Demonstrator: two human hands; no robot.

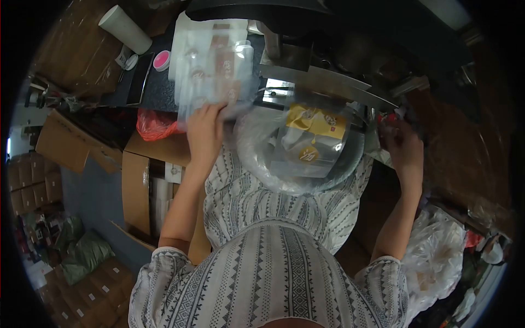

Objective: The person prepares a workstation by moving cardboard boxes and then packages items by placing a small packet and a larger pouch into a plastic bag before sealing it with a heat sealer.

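My left hand (205, 128) pinches the lower edge of a clear plastic pouch (232, 71) with a brown printed strip, which is slightly blurred. Under and beside it lies a stack of similar pouches (188, 60) on the dark table. On my lap rests a round basin (358, 156) lined with clear plastic. A clear pouch with a yellow printed label (314, 123) lies across the basin, below the metal edge of a machine (333, 76). My right hand (403, 147) is at the machine's right side, close to a small red part (389, 117); its fingers are dark and blurred.
A white cup (126, 30), a pink-topped round tub (162, 60) and a dark flat phone-like object (139, 79) are at the back left. An open cardboard box (135, 188) stands by my left arm. A bulging clear plastic bag (435, 251) sits at the right.
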